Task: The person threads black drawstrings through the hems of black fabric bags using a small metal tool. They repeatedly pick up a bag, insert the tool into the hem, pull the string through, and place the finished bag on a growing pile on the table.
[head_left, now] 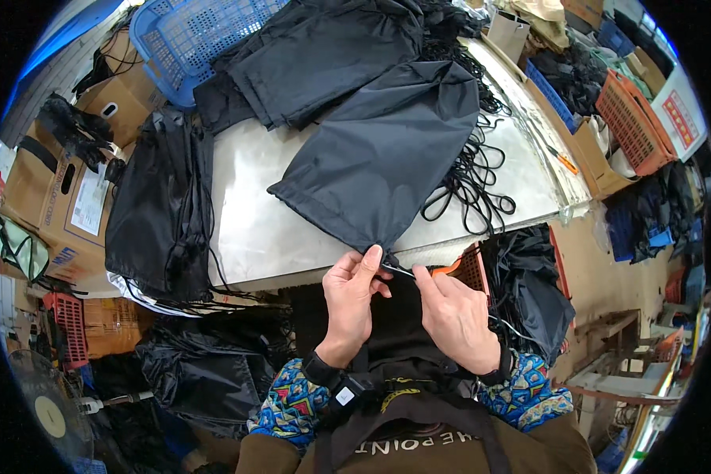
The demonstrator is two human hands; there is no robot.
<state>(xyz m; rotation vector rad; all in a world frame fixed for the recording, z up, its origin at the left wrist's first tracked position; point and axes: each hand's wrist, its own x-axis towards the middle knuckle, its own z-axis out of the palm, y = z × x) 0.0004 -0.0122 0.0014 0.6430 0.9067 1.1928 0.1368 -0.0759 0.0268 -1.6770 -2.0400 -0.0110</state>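
Observation:
A black drawstring bag [387, 150] lies on the table with one corner hanging toward me over the near edge. My left hand [351, 296] pinches that corner between thumb and fingers. My right hand [457, 316] is closed on a thin metal-tipped tool [401, 271] with an orange handle, its tip touching or very near the pinched corner. The exact kind of tool is hidden by my fingers. Black cords [474, 186] spill in loops beside the bag.
More black bags [332, 59] are piled behind, near a blue plastic basket [197, 35]. Another stack of bags [162, 205] hangs off the table's left edge beside a cardboard box [55, 197]. An orange-handled cutter [563, 161] lies at the right edge. Black bags [529, 292] fill a crate below right.

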